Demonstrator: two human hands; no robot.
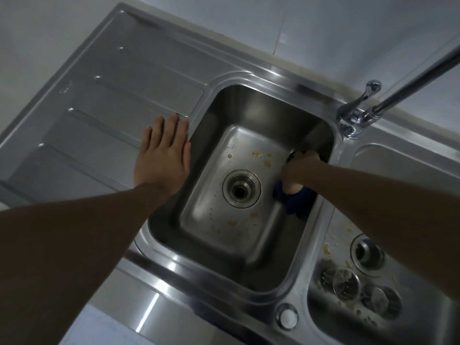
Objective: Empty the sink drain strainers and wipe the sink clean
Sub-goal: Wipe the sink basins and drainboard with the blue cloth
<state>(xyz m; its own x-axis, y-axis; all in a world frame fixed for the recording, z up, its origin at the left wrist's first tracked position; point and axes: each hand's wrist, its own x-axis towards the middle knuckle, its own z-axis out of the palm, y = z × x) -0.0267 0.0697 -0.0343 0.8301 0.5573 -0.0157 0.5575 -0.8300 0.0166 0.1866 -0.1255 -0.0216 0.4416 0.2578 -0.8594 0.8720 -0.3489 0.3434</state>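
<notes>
Steel sink (249, 105), crumb-flecked; left grip (161, 158) spread flat on drainboard (112, 95), right grip (296, 170) round blue cloth (296, 204).

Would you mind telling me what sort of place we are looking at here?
Most likely a kitchen: a stainless-steel double sink with a ribbed drainboard, a chrome tap, and food scraps on the basin floor, where the right hand holds a blue cloth.

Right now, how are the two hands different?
The left hand lies flat with straight fingers, while the right hand grips a blue cloth. The left hand rests up on the drainboard, while the right hand is down inside the sink basin, near its right wall. The left hand holds nothing, unlike the right hand. Both are bare.
</notes>
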